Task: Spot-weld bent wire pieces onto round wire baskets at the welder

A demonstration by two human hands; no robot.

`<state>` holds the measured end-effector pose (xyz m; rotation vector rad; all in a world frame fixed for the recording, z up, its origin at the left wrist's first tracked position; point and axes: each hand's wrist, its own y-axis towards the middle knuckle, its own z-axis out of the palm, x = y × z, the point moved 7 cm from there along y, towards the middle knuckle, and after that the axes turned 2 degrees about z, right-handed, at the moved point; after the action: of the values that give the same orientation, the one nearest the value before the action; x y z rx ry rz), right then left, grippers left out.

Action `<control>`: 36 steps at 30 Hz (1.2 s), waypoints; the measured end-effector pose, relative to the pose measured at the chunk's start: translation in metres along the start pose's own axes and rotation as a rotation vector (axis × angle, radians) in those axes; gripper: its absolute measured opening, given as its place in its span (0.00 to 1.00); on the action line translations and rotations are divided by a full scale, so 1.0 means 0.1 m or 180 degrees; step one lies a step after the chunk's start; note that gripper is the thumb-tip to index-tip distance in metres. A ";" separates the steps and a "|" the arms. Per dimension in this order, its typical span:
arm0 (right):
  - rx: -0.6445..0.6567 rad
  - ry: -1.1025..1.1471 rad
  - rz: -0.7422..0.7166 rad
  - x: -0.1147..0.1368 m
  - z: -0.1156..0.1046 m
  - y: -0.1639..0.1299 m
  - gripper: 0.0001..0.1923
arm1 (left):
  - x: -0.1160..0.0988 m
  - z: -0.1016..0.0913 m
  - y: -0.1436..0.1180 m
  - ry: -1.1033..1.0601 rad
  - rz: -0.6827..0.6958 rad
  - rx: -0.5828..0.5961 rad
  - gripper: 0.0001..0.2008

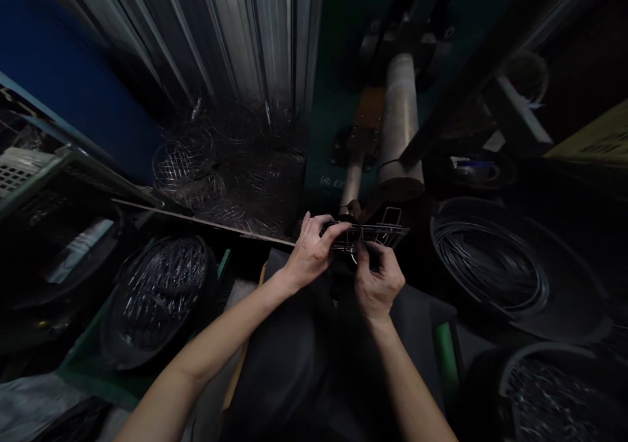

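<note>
Wire frame (pixel 385 229) in left hand (pixel 312 248), right hand (pixel 379 281); edge clear of tub (pixel 572 288).

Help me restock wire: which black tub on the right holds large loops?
The tub directly right of the right hand: its wire lies looped; the lower tub holds small metal pieces.

The dim head view faces forward and down, seemingly close above left hand (pixel 311 248) and right hand (pixel 379 285).

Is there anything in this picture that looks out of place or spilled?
Perhaps the round wire grids by the corrugated metal: they lie loose and jumbled, whereas coiled wire sits in a tub. The held wire frame is too dim to judge for damage.
</note>
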<state>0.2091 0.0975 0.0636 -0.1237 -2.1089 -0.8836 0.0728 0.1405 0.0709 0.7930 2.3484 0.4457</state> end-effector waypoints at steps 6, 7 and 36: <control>-0.0051 0.0060 0.0026 -0.04 0.03 0.03 0.09 | 0.02 0.02 0.04 0.0173 0.0153 -0.0125 0.27; -0.0062 0.0073 0.0016 -0.04 0.03 0.04 0.09 | 0.03 0.02 0.05 0.0174 0.0159 -0.0130 0.27; 0.0291 0.0096 -0.0108 -0.07 0.14 0.08 0.13 | 0.10 0.13 0.04 0.0604 0.0179 -0.0195 0.25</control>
<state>0.2076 0.1135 0.0574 -0.0268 -2.1248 -0.8024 0.0766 0.1515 0.0590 0.8208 2.4776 0.6390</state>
